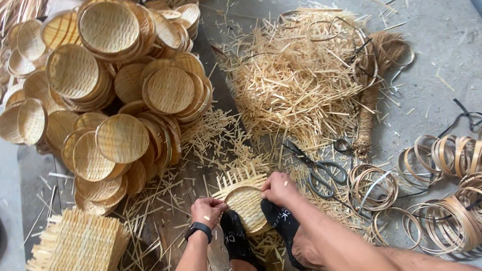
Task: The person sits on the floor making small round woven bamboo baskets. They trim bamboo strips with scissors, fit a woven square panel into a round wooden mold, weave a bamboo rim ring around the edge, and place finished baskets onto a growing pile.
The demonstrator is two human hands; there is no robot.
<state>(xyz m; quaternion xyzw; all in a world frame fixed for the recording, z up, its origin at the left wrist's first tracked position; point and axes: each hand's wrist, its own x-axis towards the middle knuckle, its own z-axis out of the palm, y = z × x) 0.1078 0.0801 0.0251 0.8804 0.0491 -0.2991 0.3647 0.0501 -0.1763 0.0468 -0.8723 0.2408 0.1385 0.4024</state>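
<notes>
Now both hands, left hand (pixel 207 209) and right hand (pixel 278 188), fingers pinching woven bamboo disc (pixel 247 205) rim; I judge it light, springy, brittle-edged; rim best grip.

We have a single view, from a camera worn on the head, looking steeply down and forward over the floor (pixel 463 47). It sits close above the left hand (pixel 207 210) and right hand (pixel 280 188), low in frame; with no second view, nothing overlaps.

Scissors (pixel 318 169), stacked round trays (pixel 114 77), offcuts (pixel 295 80)
</notes>
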